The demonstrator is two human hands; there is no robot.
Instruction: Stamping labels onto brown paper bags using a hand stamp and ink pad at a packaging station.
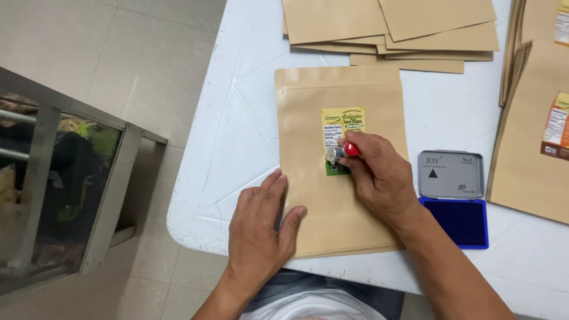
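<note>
A brown paper pouch (308, 118) lies flat on the white table (237, 136), bearing a small yellow-and-green label (341, 121) near its middle. My right hand (379, 175) grips a small stamp with a red handle and metal head (342, 152), pressed onto the lower part of the label. My left hand (261, 228) rests flat, fingers together, on the pouch's lower left edge, holding it down.
An open ink pad (453, 201) with a grey lid and blue pad sits right of the pouch. Several blank pouches (391, 26) are stacked at the table's far side; labelled pouches (533, 130) lie at right. A metal rack (65, 184) stands on the floor at left.
</note>
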